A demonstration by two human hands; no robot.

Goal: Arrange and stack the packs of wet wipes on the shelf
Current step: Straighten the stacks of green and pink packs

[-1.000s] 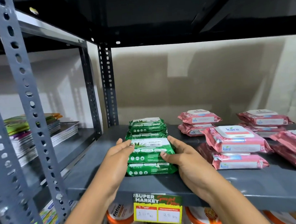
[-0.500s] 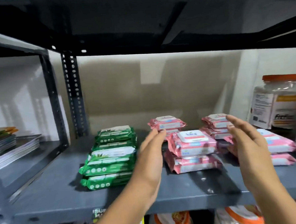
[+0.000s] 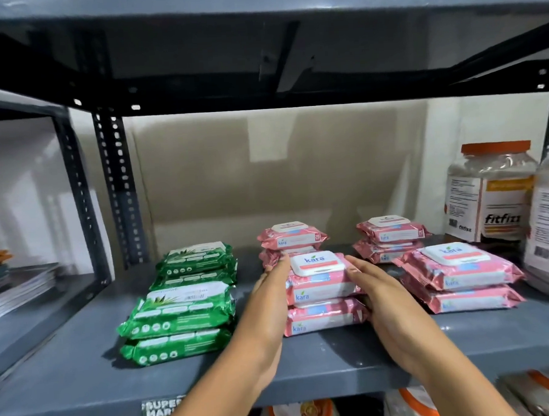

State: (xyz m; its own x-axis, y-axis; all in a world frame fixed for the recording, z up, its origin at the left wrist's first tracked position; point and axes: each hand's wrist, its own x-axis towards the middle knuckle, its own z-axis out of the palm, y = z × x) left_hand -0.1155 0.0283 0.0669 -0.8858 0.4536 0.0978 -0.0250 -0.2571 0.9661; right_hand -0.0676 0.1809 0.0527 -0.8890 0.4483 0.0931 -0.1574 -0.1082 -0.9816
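Note:
On the grey shelf (image 3: 84,370) stand two stacks of green wipe packs, front (image 3: 177,321) and back (image 3: 198,262). To their right are several two-high stacks of pink wipe packs. My left hand (image 3: 266,316) presses flat against the left side of the front middle pink stack (image 3: 322,294). My right hand (image 3: 386,303) presses its right side. Both palms clamp that stack between them. Other pink stacks sit behind (image 3: 292,238), at back right (image 3: 392,236) and at front right (image 3: 461,277).
Large jars with orange lids (image 3: 492,193) stand at the shelf's right end. Dark slotted uprights (image 3: 119,190) divide off a left bay holding stacked booklets (image 3: 13,285). More jars (image 3: 414,407) and a price label (image 3: 160,414) show below the shelf edge.
My hands left the front green stack, swung right, and closed in from both sides on the front middle pink stack. The view turned right with them.

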